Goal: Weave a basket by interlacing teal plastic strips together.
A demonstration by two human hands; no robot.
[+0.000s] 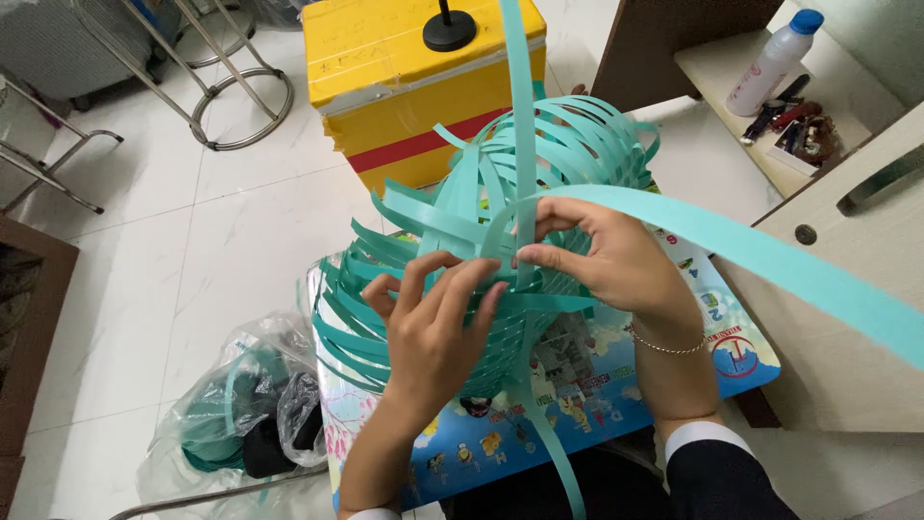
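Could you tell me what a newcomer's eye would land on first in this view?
First comes the teal woven basket of flat plastic strips at the centre, resting on a colourful printed board. The left hand presses on its weave while the right hand pinches a strip; one long loose strip sweeps off to the right. Behind stands a yellow foam box with a red band.
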